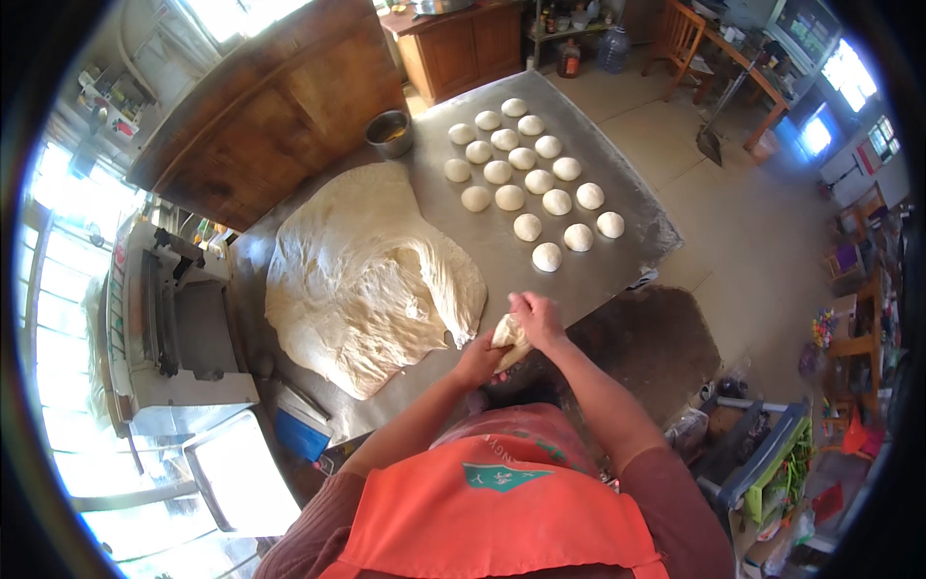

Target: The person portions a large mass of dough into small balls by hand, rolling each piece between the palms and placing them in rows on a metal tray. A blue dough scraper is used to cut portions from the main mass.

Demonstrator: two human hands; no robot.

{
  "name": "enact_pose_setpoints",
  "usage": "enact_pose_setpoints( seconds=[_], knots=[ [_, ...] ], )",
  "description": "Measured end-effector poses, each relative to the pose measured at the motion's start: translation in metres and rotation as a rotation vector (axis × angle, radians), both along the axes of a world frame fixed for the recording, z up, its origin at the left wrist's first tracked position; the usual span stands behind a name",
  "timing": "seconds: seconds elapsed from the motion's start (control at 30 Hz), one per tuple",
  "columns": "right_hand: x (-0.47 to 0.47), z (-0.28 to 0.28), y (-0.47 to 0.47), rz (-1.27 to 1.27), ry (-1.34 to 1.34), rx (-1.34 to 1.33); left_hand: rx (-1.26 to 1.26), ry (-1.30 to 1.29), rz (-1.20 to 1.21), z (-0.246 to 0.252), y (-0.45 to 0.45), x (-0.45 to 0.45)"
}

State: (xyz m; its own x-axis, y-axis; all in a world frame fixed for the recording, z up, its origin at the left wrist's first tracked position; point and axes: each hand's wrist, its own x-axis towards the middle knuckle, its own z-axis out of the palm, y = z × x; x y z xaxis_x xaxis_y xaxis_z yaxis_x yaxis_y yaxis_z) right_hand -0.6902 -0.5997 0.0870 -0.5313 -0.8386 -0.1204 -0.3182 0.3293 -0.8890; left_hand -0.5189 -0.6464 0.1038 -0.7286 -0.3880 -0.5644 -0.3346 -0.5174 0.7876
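Both hands hold one piece of dough (pixel 512 340) at the table's near edge. My left hand (pixel 481 360) cups it from the left and below, while my right hand (pixel 537 318) grips its upper right side, fingers bent. Just left of the hands, a very large mass of soft dough (pixel 347 275) spreads over the metal table (pixel 434 217), its surface stretched and folded. Beyond the hands, several round dough balls (pixel 538 181) lie in loose rows, apart from one another. The fingertips under the held piece are partly hidden.
A metal pot (pixel 389 134) stands behind the large dough, beside a wooden board (pixel 289 94). At the left is a white machine (pixel 181 326), with a blue-bladed scraper (pixel 302 433) near the table's left corner. A cart (pixel 752 449) with green vegetables stands at the right.
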Motion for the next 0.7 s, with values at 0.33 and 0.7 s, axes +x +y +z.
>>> enact_pose_setpoints(
  seconds=[0.33, 0.7],
  knots=[
    [0.017, -0.079, 0.024, 0.114, 0.384, -0.046, 0.11, -0.278, 0.576, -0.082, 0.014, 0.005],
    [0.042, -0.097, 0.058, 0.154, 0.444, -0.01, 0.087, -0.409, 0.584, -0.129, 0.014, -0.011]
  ],
)
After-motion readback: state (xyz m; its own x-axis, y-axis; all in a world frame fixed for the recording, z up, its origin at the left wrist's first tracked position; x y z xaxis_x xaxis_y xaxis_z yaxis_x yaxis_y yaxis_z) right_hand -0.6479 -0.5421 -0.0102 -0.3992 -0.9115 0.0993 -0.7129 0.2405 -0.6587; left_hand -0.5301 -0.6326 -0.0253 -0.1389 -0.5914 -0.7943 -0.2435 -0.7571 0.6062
